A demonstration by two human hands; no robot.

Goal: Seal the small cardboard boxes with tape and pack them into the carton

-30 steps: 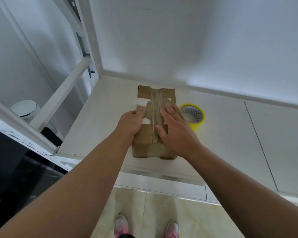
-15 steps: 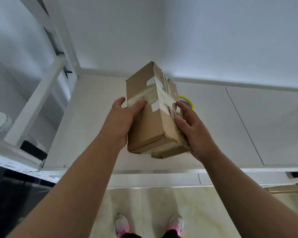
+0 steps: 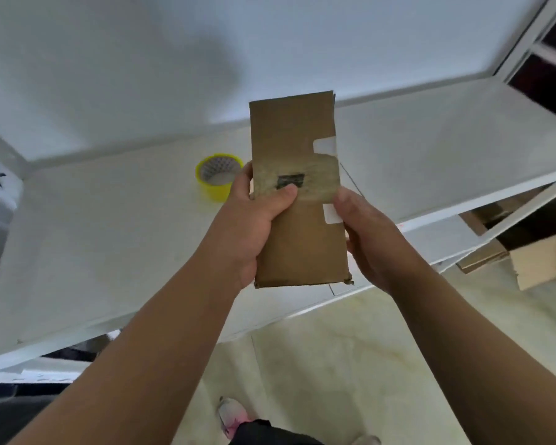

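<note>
Carton [image 3: 546, 261] is sitting below the shelf's [image 3: 109, 236] right end, contents hidden | you are holding the box [image 3: 299, 200] upright above the shelf: closed, brown, taped across its middle, white label scraps at its right edge | left hand [image 3: 254, 226] is gripping its left edge, right hand [image 3: 366, 239] its right | tape [image 3: 217, 176] is lying on the shelf
</note>
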